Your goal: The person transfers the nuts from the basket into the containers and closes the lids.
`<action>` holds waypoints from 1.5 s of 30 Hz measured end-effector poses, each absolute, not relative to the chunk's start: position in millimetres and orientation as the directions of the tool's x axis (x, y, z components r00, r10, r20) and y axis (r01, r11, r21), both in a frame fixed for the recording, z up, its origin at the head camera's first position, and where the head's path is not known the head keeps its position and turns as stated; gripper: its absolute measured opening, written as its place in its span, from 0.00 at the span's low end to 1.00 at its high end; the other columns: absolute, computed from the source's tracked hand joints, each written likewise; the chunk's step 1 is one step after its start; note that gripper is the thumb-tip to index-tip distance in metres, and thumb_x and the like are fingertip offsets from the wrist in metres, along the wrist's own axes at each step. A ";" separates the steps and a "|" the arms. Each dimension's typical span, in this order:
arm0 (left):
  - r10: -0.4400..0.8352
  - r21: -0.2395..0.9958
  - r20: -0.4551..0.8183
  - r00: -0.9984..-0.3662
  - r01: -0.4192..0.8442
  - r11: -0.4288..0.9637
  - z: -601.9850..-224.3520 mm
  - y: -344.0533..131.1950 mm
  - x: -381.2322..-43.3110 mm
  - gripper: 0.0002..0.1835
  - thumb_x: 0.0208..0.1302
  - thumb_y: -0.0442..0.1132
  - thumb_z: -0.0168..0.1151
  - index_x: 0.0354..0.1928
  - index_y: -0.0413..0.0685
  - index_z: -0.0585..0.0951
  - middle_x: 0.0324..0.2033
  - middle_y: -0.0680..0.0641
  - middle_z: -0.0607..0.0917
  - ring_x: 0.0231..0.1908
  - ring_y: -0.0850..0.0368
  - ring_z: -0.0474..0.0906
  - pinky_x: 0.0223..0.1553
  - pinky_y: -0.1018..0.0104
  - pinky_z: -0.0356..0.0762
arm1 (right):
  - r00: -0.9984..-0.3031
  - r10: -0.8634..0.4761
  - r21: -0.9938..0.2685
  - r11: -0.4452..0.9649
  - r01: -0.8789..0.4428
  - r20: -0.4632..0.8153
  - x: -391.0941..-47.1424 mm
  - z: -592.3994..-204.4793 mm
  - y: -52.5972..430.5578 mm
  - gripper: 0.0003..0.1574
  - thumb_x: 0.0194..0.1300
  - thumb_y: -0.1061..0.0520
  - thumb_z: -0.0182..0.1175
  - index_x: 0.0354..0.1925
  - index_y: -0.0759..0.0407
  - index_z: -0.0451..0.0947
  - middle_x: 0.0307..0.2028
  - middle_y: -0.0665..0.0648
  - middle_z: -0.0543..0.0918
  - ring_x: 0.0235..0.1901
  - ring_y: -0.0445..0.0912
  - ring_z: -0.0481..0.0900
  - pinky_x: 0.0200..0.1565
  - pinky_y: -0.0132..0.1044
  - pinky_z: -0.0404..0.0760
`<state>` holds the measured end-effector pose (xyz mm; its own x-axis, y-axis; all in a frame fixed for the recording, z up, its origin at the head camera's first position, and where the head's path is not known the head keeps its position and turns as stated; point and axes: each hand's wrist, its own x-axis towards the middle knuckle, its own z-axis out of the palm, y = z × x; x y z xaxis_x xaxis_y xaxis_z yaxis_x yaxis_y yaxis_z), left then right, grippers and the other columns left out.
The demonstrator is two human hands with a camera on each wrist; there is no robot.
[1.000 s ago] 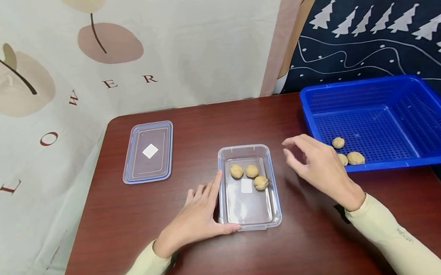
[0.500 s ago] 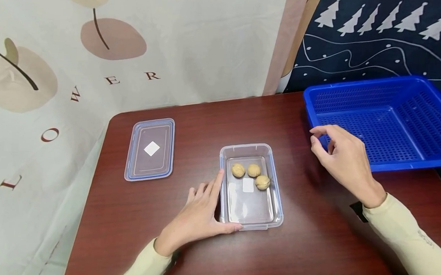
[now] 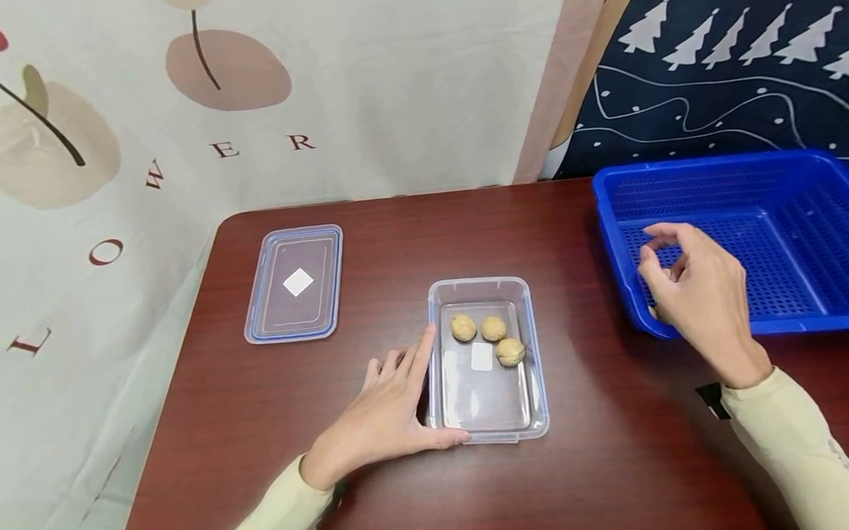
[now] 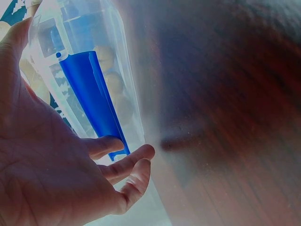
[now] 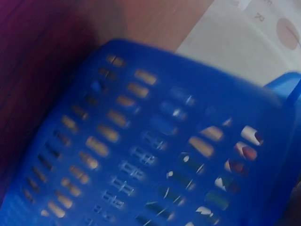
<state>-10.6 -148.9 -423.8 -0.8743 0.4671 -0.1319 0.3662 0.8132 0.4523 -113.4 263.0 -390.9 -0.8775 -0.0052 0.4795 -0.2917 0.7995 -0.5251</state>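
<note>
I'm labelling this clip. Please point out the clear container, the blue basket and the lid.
Clear container (image 3: 488, 396): head view, bare part of its floor.
Blue basket (image 3: 777, 255): head view, bare mesh floor.
Lid (image 3: 291, 310): head view, flat panel.

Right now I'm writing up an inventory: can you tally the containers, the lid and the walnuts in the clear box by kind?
Walnuts in the clear box: 3
Clear box: 1
Lid: 1
Blue basket: 1
Total: 6
Anything in the basket behind the right hand is uncounted.
</note>
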 end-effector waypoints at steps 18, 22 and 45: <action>0.432 0.475 -0.122 -0.894 0.329 0.816 -425.7 -157.4 -3.2 0.78 0.51 0.85 0.69 0.90 0.49 0.41 0.75 0.40 0.74 0.68 0.43 0.69 0.61 0.41 0.61 | -0.983 -0.090 -0.475 0.866 -0.158 0.163 -135.1 -390.7 286.2 0.21 0.75 0.55 0.69 0.58 0.68 0.83 0.50 0.73 0.87 0.31 0.59 0.77 0.29 0.48 0.67; 0.436 0.471 -0.122 -0.892 0.335 0.816 -426.1 -157.0 -3.3 0.79 0.52 0.85 0.70 0.90 0.50 0.40 0.75 0.39 0.74 0.68 0.43 0.69 0.61 0.42 0.61 | -0.991 -0.115 -0.467 0.875 -0.130 0.061 -138.5 -390.7 290.7 0.24 0.75 0.55 0.70 0.60 0.71 0.81 0.52 0.75 0.86 0.43 0.68 0.82 0.37 0.59 0.75; 0.467 0.460 -0.138 -0.873 0.361 0.811 -425.9 -149.8 -9.9 0.79 0.52 0.84 0.71 0.90 0.51 0.36 0.76 0.39 0.72 0.68 0.44 0.68 0.62 0.43 0.61 | -0.949 -0.148 -0.366 0.930 -0.037 -0.280 -152.0 -389.1 317.0 0.28 0.77 0.52 0.65 0.62 0.72 0.77 0.54 0.79 0.82 0.55 0.75 0.76 0.51 0.75 0.71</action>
<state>-9.9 -149.8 -425.9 -0.8732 0.4673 -0.1380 0.3614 0.8111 0.4600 -152.0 317.0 -389.1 -0.9485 -0.1478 -0.2800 -0.0367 0.9297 -0.3664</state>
